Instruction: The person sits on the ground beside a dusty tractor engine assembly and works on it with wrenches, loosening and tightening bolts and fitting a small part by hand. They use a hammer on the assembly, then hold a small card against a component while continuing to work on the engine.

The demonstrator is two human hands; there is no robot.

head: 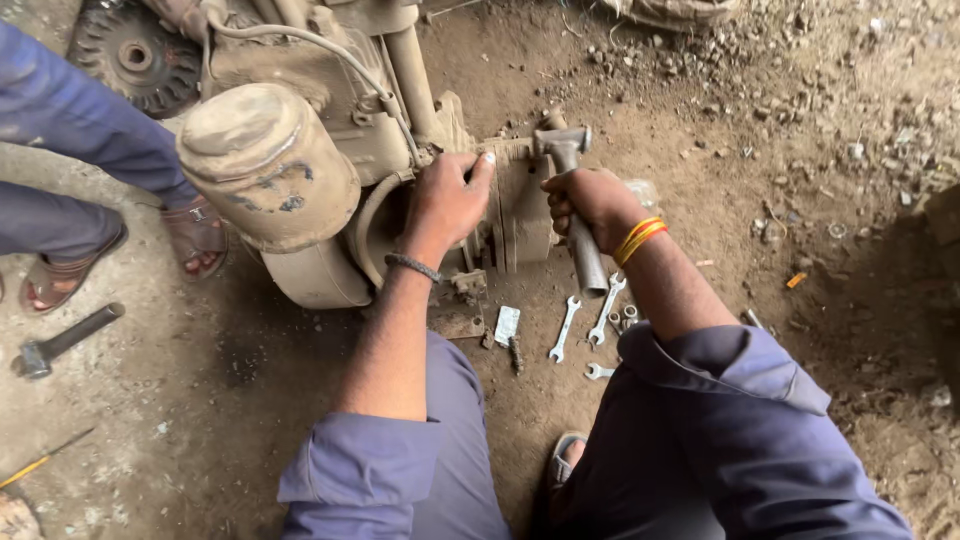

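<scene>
Crouched on the dirt floor (820, 300), the left hand (447, 200) braces flat against a grimy engine (300, 150), while the right hand (588, 205) grips a hammer (572, 190), spanners (585, 325) within reach.

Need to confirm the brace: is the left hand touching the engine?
Touching. The head view shows the left hand pressed flat on the engine housing, fingers spread over its edge, no gap.

At lower centre of the frame I see two spanners (585, 318) on the dirt, with a smaller spanner (598, 371) just below. A hammer (62, 340) lies at mid left, near another person's sandalled feet (195, 238). A screwdriver (45, 459) sits lower left.
</scene>
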